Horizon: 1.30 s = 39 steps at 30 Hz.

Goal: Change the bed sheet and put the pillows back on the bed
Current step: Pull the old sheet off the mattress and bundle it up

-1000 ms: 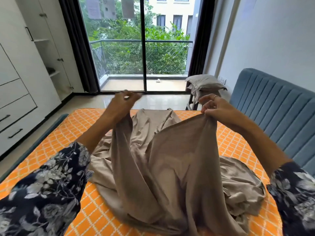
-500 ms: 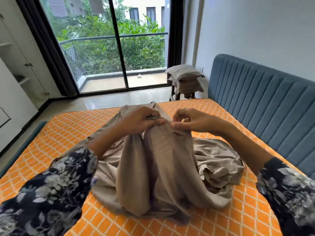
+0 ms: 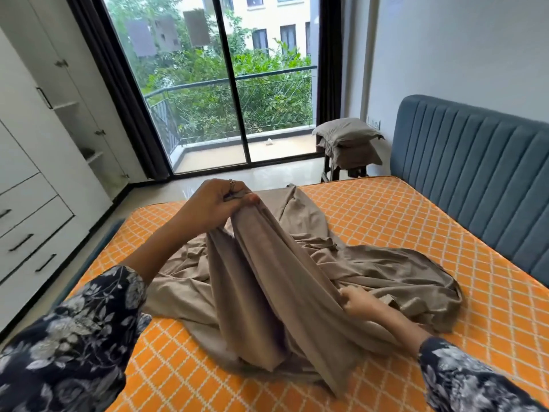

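Left hand (image 3: 212, 203) grips a gathered edge of the crumpled beige cloth bed sheet (image 3: 297, 278), raised above the bare orange lattice-patterned mattress (image 3: 401, 221), probably to find a corner. Right hand (image 3: 361, 303), fingers closed, pinches a lower fold near the right. Grey pillows (image 3: 346, 135) wait on a far stand, off the bed.

A big glass door (image 3: 225, 93) with a dark frame fills the far wall, with dark curtains (image 3: 113, 93) hanging at its sides; past the glass there is a balcony railing (image 3: 231, 84), green trees (image 3: 208, 69) and a pale building (image 3: 276, 22). On the left stands a white wardrobe (image 3: 38, 138) with black handles, drawers low down and open shelves by the curtain; on the right there is a plain white wall (image 3: 460, 49) and a small dark stool (image 3: 341, 171) by the door.
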Tool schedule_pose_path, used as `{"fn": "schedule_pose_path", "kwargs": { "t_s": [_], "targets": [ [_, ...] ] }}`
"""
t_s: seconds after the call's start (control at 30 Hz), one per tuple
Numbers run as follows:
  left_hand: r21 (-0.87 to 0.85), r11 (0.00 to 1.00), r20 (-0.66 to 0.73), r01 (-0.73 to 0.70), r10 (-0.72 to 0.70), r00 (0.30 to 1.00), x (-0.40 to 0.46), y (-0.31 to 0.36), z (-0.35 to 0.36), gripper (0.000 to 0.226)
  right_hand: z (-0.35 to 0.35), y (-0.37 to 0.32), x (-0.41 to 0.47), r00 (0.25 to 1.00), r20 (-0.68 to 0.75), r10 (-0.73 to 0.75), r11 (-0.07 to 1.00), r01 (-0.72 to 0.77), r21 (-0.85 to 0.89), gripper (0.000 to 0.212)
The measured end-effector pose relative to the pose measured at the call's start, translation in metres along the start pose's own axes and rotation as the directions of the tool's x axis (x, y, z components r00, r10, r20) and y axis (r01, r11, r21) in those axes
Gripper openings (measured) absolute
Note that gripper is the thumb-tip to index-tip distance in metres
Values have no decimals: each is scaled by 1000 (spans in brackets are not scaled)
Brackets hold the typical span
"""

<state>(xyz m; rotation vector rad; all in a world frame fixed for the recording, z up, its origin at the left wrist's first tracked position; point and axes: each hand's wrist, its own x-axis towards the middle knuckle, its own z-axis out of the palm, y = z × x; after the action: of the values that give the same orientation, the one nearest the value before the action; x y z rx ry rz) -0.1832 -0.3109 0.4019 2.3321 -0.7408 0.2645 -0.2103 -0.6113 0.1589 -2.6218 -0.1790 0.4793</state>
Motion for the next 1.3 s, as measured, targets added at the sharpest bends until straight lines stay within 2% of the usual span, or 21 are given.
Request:
{"fn": "schedule_pose_path", "kwargs": {
  "t_s": [0.07, 0.13, 0.2, 0.27, 0.33, 0.4, 0.43, 0.5, 0.53, 0.57, 0.6, 0.67, 0.73, 0.8, 0.9, 0.93, 1.0, 1.1, 1.17, 1.23, 1.3],
  "targets": [
    [1, 1000, -17, 1, -1, 1000, -4, 0, -7, 37, 5, 15, 10, 996, 27, 87, 994, -85, -73, 13],
    [42, 999, -49, -3, 5, 999, -7, -3, -14, 50, -10, 22, 13, 991, 8, 132, 989, -131, -66, 15],
    [68, 998, -96, -4, 11, 995, -8, -6, -24, 67, -47, 27, 18, 984, -110, 141, 990, -141, 13, 25],
    [93, 996, -171, -2, 18, 985, -7, -10, -34, 72, -110, 25, 21, 923, -329, 201, 978, -169, 124, 30],
    [122, 992, -234, 27, 3, 972, -4, -15, -45, 70, -187, 8, 14, 770, -573, 280, 950, -136, 280, 32],
    [125, 989, -284, 81, -42, 958, 0, -21, -53, 68, -261, -19, -1, 550, -776, 308, 931, -8, 364, 49],
    [111, 988, -307, 103, -65, 949, 2, -24, -56, 67, -292, -37, -11, 434, -850, 299, 929, 70, 363, 53],
    [88, 988, -353, 127, -88, 931, 7, -25, -59, 53, -328, -69, -31, 238, -939, 247, 937, 187, 294, 41],
    [72, 989, -370, 127, -92, 925, 9, -23, -57, 40, -332, -86, -41, 202, -957, 210, 941, 224, 254, 35],
    [42, 990, -377, 137, -112, 920, 11, -19, -54, 28, -330, -102, -49, 231, -963, 141, 947, 253, 199, 31],
    [8, 989, -370, 148, -134, 919, 14, -13, -50, 25, -322, -115, -52, 312, -949, 50, 957, 258, 136, 29],
    [-31, 987, -305, 156, -159, 939, 23, 1, -37, 42, -293, -137, -53, 549, -816, -180, 960, 278, -25, 22],
    [-37, 991, -212, 126, -131, 968, 35, 20, -22, 59, -264, -157, -48, 664, -650, -369, 924, 337, -180, 14],
    [-55, 996, -87, 69, -74, 994, 47, 38, -6, 60, -245, -181, -46, 693, -544, -474, 879, 415, -237, 11],
    [70, 997, 44, -34, 31, 999, 58, 47, 17, 22, -230, -195, -41, 697, -492, -522, 845, 503, -183, 15],
    [97, 994, 63, -49, 43, 997, 59, 46, 20, 25, -228, -193, -40, 711, -480, -513, 846, 513, -145, 17],
    [151, 987, 112, -59, 43, 993, 55, 39, 22, 52, -222, -181, -40, 753, -419, -508, 841, 539, -50, 18],
    [205, 966, 180, -156, 119, 976, 45, 39, 23, 54, -204, -161, -41, 787, -342, -514, 831, 555, 28, 30],
    [206, 960, 181, -191, 155, 971, 41, 39, 24, 52, -187, -149, -42, 790, -312, -528, 820, 570, 57, 39],
    [163, 973, 141, -164, 141, 980, 40, 35, 22, 49, -165, -134, -42, 811, -264, -522, 821, 562, 103, 35],
    [118, 987, 78, -107, 99, 992, 37, 33, 17, 47, -131, -108, -39, 866, -242, -438, 865, 480, 150, 29]
  ]
}}
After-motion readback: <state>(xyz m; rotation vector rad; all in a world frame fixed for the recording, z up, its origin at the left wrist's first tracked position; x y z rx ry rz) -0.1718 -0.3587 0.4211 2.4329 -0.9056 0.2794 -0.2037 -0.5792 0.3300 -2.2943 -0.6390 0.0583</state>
